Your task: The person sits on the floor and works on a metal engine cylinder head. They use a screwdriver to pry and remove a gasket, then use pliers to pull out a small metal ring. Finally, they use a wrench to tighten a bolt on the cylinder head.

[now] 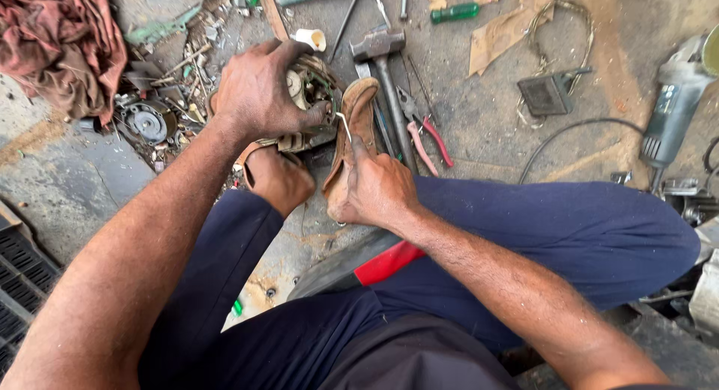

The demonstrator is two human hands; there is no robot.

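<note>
Copper windings show inside the round motor part (pixel 311 98) that the left hand (pixel 258 86) grips from above, fingers curled over its far rim. It sits on the concrete floor (pixel 67 180), wedged between the person's two brown shoes (pixel 352 135). The right hand (pixel 374 188) pinches a thin metal tool (pixel 344 125) and presses its tip against the part's right edge. Just right of the shoes lie a hammer (pixel 382 60) and red-handled pliers (pixel 427 139). A grey angle grinder (pixel 674 105) rests far right, a green-handled screwdriver (pixel 454 13) at the far edge, and a reddish rag (pixel 60 45) far left.
</note>
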